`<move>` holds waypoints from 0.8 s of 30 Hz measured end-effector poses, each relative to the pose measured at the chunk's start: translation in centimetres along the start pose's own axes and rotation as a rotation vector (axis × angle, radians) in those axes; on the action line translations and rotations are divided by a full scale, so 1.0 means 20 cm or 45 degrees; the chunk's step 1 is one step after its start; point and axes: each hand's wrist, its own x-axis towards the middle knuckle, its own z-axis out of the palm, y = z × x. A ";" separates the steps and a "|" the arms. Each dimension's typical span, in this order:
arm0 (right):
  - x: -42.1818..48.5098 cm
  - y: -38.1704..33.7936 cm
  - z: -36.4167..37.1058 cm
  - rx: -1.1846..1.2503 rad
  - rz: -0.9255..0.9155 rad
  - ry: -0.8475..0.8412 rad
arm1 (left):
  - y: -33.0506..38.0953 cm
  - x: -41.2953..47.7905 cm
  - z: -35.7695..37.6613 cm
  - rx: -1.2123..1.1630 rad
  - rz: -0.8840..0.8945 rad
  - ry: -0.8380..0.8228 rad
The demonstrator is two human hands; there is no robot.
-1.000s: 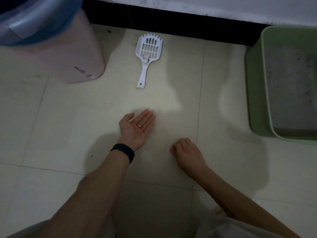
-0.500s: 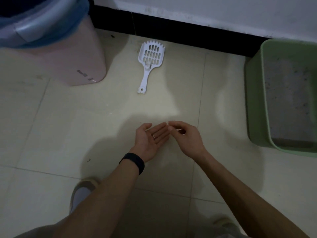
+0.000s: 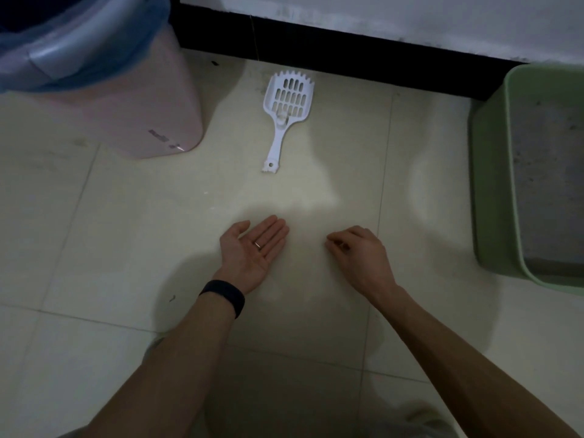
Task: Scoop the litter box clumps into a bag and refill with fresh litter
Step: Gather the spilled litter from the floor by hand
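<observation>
The white slotted plastic litter scoop (image 3: 286, 112) lies flat on the pale tiled floor (image 3: 126, 232), with its head toward the black baseboard (image 3: 347, 55) just behind it. Left of the scoop stands the pink plastic bin (image 3: 132, 99) with a blue bag (image 3: 94, 52) in it, and well to its right sits the green plastic litter box (image 3: 493, 172) with grey litter (image 3: 550, 184) inside. Before the scoop's handle and apart from it are the left hand (image 3: 252, 251) and, further right, the right hand (image 3: 360, 254).

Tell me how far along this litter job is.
Done: nothing evident; the white slotted plastic scoop lies untouched on the tiles, apart from the green plastic litter box. In hand: left hand open, palm-up; right hand curled, contents unclear. Left: scooping into the blue-bagged pink bin, refilling.
</observation>
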 end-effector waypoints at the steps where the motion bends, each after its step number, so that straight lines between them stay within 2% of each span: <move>1: 0.01 0.00 0.01 -0.010 -0.025 0.021 | 0.01 0.00 0.00 -0.005 0.006 0.002; 7: 0.02 0.03 0.08 -0.250 -0.250 0.099 | 0.02 0.01 -0.02 -0.039 0.000 0.009; 11: 0.04 0.04 0.11 -0.392 -0.271 0.158 | 0.01 0.02 -0.01 -0.033 -0.019 0.015; 13: 0.05 0.05 0.12 -0.441 -0.307 0.117 | 0.01 0.02 -0.01 -0.025 -0.020 0.014; 15: 0.05 0.03 0.10 -0.387 -0.244 0.066 | 0.01 0.02 0.00 -0.020 -0.021 0.014; 19: 0.08 -0.03 0.02 -0.029 0.109 0.085 | 0.02 0.03 0.00 -0.035 -0.018 0.013; 21: 0.11 -0.02 -0.03 0.065 0.186 0.135 | 0.02 0.03 0.00 -0.030 -0.022 0.011; 24: 0.15 0.01 -0.06 0.145 0.254 0.072 | 0.01 0.03 0.01 -0.034 -0.026 0.006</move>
